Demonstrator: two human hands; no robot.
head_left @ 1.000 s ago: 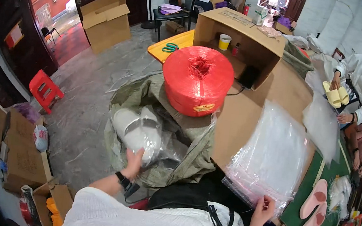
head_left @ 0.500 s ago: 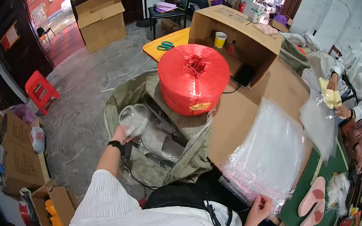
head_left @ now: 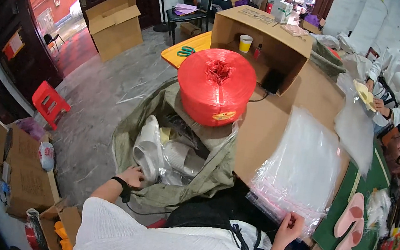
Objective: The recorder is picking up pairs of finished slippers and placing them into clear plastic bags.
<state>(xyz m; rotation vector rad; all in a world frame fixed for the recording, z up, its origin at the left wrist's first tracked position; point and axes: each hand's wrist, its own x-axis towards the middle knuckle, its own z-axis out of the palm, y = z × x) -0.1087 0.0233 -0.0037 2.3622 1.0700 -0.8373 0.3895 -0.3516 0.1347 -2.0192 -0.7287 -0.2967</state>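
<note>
A large green-grey woven sack [head_left: 127, 131] stands open in front of me, with white slippers [head_left: 149, 144] in clear plastic lying inside. At the sack's near rim is my left hand [head_left: 132, 176], its fingers loosely bent beside the slippers and gripping nothing that shows. To the right, a stack of clear plastic bags [head_left: 300, 162] with pinkish edges covers part of the cardboard-topped table. My right hand [head_left: 289, 228] is closed at the stack's near edge, with finger and thumb on a plastic bag. A big roll of red plastic twine [head_left: 214, 89] sits beyond the sack.
An open carton [head_left: 260, 37] holds a yellow-and-white cup [head_left: 245, 43]. Green-handled scissors [head_left: 186, 52] lie left of it. Pink slippers [head_left: 349, 226] rest on a green board [head_left: 330, 241] at right. A co-worker [head_left: 396, 89] handles a pale yellow slipper. A red stool [head_left: 50, 104] stands at left.
My left hand has let go of the white slippers, which now lie in the sack, and has drawn back toward me. My right hand has stayed at the bag stack's edge.
</note>
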